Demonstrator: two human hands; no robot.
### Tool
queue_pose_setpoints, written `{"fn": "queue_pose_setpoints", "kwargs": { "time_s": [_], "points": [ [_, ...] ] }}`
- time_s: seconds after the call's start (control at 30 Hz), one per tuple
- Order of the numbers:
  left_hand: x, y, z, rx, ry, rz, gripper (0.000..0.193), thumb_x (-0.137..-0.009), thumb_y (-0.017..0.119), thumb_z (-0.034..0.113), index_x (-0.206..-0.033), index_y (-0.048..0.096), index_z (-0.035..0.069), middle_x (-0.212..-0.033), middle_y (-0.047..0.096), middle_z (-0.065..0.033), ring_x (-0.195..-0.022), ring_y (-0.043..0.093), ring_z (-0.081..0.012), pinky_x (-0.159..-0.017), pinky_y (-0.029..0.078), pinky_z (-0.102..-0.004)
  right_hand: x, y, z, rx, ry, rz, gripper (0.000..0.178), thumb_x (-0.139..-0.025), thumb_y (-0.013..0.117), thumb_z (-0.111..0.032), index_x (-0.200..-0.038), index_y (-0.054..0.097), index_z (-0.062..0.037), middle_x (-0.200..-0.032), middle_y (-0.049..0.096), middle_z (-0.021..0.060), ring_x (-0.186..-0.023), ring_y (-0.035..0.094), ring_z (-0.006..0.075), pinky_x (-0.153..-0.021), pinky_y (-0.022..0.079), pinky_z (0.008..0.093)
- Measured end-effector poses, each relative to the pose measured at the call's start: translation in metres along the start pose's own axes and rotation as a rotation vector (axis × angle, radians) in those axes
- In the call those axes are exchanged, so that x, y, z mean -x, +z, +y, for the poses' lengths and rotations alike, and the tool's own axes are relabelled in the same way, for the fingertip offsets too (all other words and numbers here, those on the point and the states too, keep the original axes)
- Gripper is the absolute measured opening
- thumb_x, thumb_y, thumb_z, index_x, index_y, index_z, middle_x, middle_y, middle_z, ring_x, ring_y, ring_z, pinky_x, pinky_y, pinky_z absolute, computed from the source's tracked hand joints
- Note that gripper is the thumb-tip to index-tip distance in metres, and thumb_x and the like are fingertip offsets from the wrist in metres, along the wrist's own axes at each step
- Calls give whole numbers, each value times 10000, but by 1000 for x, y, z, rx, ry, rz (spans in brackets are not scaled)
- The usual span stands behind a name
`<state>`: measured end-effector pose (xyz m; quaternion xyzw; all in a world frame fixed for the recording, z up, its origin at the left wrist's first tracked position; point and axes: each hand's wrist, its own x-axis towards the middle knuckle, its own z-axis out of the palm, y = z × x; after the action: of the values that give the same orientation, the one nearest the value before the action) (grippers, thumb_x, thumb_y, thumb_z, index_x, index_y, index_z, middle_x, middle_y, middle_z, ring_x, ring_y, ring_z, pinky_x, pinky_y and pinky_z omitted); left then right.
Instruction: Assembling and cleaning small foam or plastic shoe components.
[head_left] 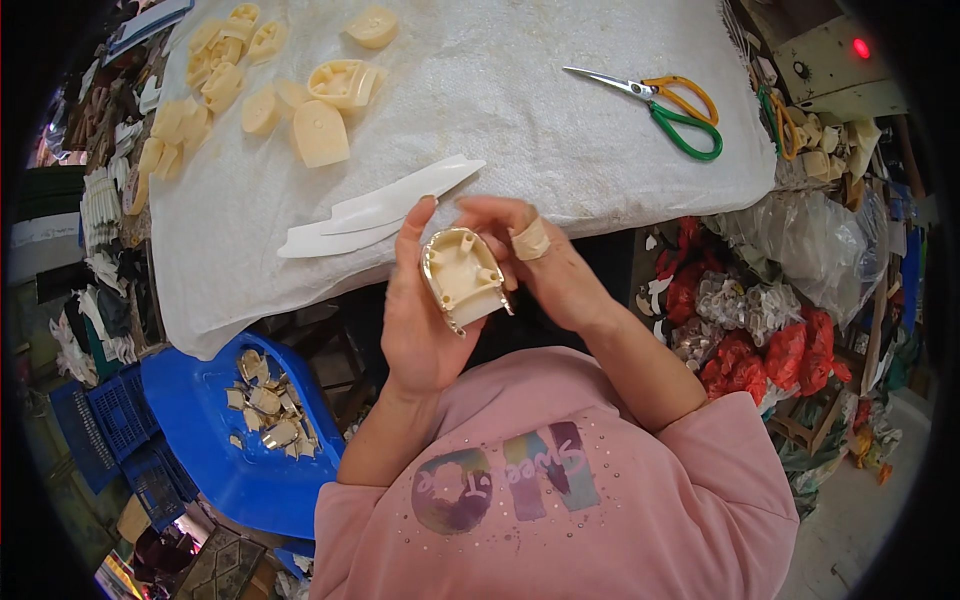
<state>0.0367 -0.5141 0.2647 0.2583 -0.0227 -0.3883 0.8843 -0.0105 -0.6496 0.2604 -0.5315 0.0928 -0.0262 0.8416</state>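
Left hand point(418, 318), half-curled, cradles the gold-edged cream piece point(466, 276) against its palm.

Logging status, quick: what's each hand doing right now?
Left hand: closed, holding the gold-rimmed piece.
Right hand: partly curled at the piece's side; whether it grips cannot be told.

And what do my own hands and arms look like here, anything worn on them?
Both the left hand and the right hand are without gloves. The right has a beige strip of tape or bandage wrapped on a finger. Your forearms are uncovered; the loose pink sleeves stop around the elbows. I see no watch or bracelet on either wrist.
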Motion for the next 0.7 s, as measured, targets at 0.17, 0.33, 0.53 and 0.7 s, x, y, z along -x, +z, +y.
{"fn": "queue_pose_setpoints", "kwargs": {
  "time_s": [0.17, 0.33, 0.53, 0.7],
  "points": [
    [-2, 16, 9, -501, 17, 85, 724, -903, 405, 501, -1431, 100, 110, -1144, 489, -182, -935, 550, -260, -792, 468, -363, -1, -12, -28, 709, -282, 98, 369, -793, 627, -145, -1123, 549, 1, -855, 540, 109, -676, 553, 185, -653, 458, 307],
    [6, 9, 4, -1006, 398, -100, 888, -851, 629, 407, -1408, 79, -12, -1141, 483, -157, -1017, 523, -202, -859, 450, -309, -3, -2, -36, 732, -19, -173, 397, -789, 667, -190, -1107, 540, 10, -816, 554, 97, -677, 578, 145, -574, 469, 296],
    [3, 10, 18, -952, 203, 65, 607, -726, 768, 139, -1210, 446, -36, -1046, 576, -110, -955, 585, -154, -787, 495, -272, 5, -9, -11, 426, -302, -14, 300, -863, 588, -138, -1134, 541, -18, -852, 589, 50, -700, 566, 116, -616, 497, 250],
    [2, 8, 30, -1485, 307, -63, 568, -609, 737, -32, -1136, 529, 0, -951, 556, -33, -843, 576, -106, -710, 473, -217, -11, -26, -25, 44, 133, -45, 205, -909, 526, -206, -937, 595, -14, -819, 590, 21, -650, 527, 84, -561, 430, 219]
  ]
}}
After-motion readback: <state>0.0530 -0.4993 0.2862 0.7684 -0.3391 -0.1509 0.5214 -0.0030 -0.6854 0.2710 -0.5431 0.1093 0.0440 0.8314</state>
